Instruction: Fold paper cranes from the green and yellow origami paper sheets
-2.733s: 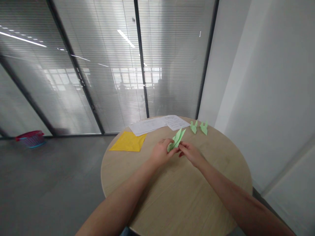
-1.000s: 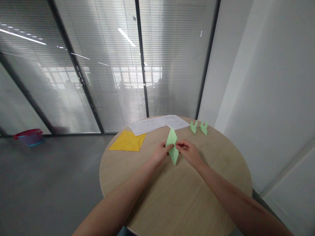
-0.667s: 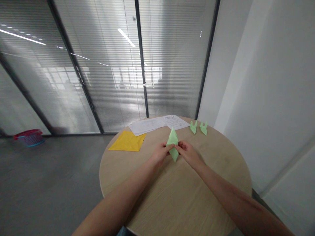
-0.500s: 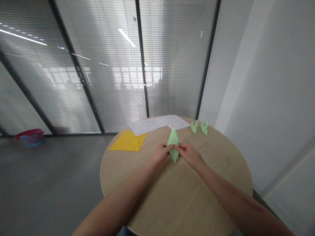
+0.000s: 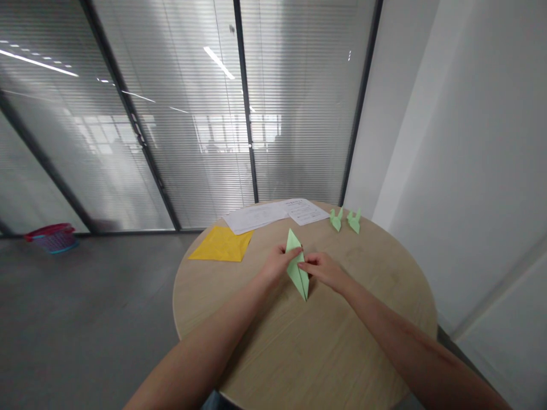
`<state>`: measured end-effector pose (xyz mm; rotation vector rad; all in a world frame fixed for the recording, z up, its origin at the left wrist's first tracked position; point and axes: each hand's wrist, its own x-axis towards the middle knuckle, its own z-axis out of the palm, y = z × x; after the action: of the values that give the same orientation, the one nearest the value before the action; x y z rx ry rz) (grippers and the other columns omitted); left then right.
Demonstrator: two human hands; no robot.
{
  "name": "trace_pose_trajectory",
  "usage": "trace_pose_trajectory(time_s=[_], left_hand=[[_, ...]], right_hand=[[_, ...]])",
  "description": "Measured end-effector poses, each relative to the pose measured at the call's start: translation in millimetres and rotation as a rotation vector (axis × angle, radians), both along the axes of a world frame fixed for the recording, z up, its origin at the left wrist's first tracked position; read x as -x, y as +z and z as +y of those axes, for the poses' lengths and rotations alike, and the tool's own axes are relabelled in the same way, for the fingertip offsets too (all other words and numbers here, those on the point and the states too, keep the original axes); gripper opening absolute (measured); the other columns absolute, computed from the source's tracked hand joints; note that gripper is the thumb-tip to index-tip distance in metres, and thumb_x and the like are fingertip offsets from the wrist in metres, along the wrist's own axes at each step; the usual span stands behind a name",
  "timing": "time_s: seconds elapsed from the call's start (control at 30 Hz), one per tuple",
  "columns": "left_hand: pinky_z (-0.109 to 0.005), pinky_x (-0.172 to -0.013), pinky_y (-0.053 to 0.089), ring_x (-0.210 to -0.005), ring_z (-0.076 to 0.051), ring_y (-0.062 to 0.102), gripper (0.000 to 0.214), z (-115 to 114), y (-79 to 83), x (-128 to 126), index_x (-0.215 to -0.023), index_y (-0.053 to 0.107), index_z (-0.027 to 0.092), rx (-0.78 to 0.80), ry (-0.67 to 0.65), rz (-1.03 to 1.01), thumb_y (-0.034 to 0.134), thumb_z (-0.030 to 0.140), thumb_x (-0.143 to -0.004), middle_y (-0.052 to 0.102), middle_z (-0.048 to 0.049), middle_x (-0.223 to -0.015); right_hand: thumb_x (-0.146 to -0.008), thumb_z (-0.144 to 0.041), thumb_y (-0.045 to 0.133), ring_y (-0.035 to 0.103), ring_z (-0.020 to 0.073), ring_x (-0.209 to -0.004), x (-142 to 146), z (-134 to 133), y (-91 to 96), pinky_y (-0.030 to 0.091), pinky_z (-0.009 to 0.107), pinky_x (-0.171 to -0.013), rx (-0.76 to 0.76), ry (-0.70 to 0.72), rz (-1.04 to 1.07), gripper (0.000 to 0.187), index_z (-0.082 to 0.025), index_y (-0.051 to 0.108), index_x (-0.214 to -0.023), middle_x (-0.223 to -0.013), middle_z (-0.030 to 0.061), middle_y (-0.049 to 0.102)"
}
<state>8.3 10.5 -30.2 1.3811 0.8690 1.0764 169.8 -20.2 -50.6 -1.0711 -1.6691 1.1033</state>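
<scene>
A light green piece of folded paper [image 5: 298, 274], long and diamond-shaped with a crease down its lower half, is held between my two hands over the round table. My left hand [image 5: 280, 259] grips its left side, the thumb lying across the upper part. On the other side, my right hand [image 5: 320, 267] pinches the right edge near the middle with thumb and fingertips. Some fingers of both hands are hidden behind the paper. Two finished-looking green paper cranes, one [image 5: 336, 220] left of the other [image 5: 354, 222], stand at the table's far right.
White printed sheets [image 5: 256, 217] lie along the far edge of the wooden table [image 5: 367, 319]. A yellow envelope-like sheet [image 5: 222, 245] rests at the far left. A red and blue basket [image 5: 52, 238] sits on the floor by the glass partition; a white wall rises at right.
The folded paper has turned, its lower tip now reaching nearer to me and its upper tip leaning left. My right hand has shifted slightly down along its edge.
</scene>
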Motion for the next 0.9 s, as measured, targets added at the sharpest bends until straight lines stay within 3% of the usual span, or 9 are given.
trace_pose_trajectory(time_s=[0.17,0.47,0.9], left_hand=[[-0.028,-0.058,0.042,-0.063,-0.016,0.057,0.039,-3.6,2.0,-1.8,-0.082,0.071,0.008,0.009,-0.017,-0.010,0.076,0.043,-0.066,0.068,-0.0094,-0.075],[-0.028,-0.060,0.042,-0.063,-0.016,0.058,0.038,-0.1,-0.2,0.6,-0.083,0.072,0.007,-0.031,-0.113,0.044,0.074,0.043,-0.068,0.071,-0.0108,-0.078],[-0.026,-0.059,0.042,-0.065,-0.016,0.058,0.037,-2.8,3.4,1.3,-0.083,0.072,0.011,-0.154,-0.164,0.205,0.068,0.046,-0.074,0.069,-0.0058,-0.074]], right_hand=[[-0.077,-0.053,0.064,0.042,0.0110,-0.055,2.2,-3.0,5.6,0.030,0.024,-0.053,-0.018,-0.001,-0.043,0.040,-0.015,0.061,-0.065,-0.056,-0.0023,0.049],[-0.076,-0.043,0.067,0.057,0.0172,-0.073,2.6,-3.3,6.8,0.042,0.028,-0.069,-0.019,-0.002,-0.001,0.031,-0.013,0.071,-0.084,-0.080,0.0046,0.067],[-0.073,-0.037,0.067,0.057,0.0163,-0.068,2.6,1.3,-0.4,0.040,0.027,-0.064,0.025,-0.085,-0.047,0.026,-0.013,0.070,-0.079,-0.075,0.0047,0.067]])
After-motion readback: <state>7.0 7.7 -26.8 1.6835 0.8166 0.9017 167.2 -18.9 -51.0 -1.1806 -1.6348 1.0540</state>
